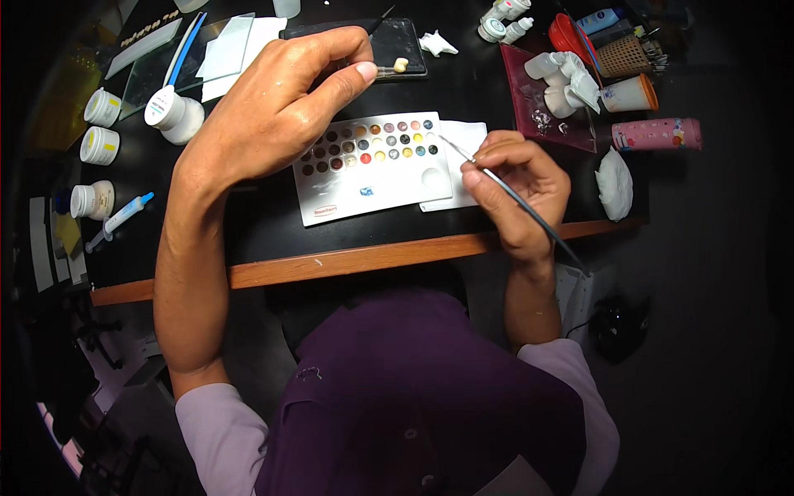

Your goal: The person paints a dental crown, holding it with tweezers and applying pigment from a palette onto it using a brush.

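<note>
My left hand (277, 103) reaches over the far side of the palette, thumb and fingers pinching a slim metal-looking holder (385, 72). On the holder's tip sits a small cream tooth crown (400, 64). Between the fingers of my right hand (525, 186) is a fine paintbrush (533, 213), gripped like a pen. Its tip hovers by the upper right wells of a white palette (339, 198); whether it touches is too small to tell. Rows of coloured stains fill the palette's wells, and a blue smear (366, 191) marks its lower part. My left hand hides some wells.
White paper (475, 198) lies under the palette's right side. Behind is a black tray (409, 45). Jars (101, 145), a white-capped bottle (184, 120) and a syringe (124, 217) stand or lie left. At right are a maroon board (521, 91), a pink bottle (657, 134) and crumpled tissue (614, 186).
</note>
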Motion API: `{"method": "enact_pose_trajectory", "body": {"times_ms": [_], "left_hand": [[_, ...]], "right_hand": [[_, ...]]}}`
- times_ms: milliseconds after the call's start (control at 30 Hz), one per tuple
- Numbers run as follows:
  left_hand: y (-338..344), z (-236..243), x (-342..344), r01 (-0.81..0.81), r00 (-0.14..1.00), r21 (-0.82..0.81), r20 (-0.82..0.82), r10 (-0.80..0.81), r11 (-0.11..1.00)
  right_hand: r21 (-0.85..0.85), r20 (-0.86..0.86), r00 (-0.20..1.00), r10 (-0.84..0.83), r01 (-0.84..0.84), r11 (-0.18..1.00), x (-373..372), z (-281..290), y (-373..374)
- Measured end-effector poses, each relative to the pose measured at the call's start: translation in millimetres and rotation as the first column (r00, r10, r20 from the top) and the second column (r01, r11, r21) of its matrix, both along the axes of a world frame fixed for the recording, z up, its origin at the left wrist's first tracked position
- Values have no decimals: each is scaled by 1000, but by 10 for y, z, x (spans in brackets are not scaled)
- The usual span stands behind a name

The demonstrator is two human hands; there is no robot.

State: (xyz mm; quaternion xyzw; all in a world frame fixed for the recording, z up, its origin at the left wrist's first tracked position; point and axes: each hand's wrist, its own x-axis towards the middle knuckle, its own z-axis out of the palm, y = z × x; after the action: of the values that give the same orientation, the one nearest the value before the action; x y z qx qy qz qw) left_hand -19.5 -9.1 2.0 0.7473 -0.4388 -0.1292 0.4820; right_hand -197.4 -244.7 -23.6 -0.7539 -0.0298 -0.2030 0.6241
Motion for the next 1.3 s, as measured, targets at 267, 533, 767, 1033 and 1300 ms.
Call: {"method": "enact_pose_trajectory", "body": {"times_ms": [267,533,767,1033,1300], "left_hand": [[-41,-65,-13,-157,978,27,141,152,987],[-34,-93,17,-248,909,-25,339,242,968],[-35,-134,34,-237,903,-25,364,229,971],[-8,139,-145,-304,880,54,398,259,951],[-35,-91,7,-213,927,-15,312,207,977]], "right_hand": [[-292,114,985,-126,155,944,-144,-262,-29],[-410,110,985,-131,165,897,-105,-246,18],[-425,112,985,-131,166,890,-102,-247,38],[-391,83,987,-141,162,906,-127,-230,32],[-378,75,987,-142,160,912,-91,-221,26]]}}
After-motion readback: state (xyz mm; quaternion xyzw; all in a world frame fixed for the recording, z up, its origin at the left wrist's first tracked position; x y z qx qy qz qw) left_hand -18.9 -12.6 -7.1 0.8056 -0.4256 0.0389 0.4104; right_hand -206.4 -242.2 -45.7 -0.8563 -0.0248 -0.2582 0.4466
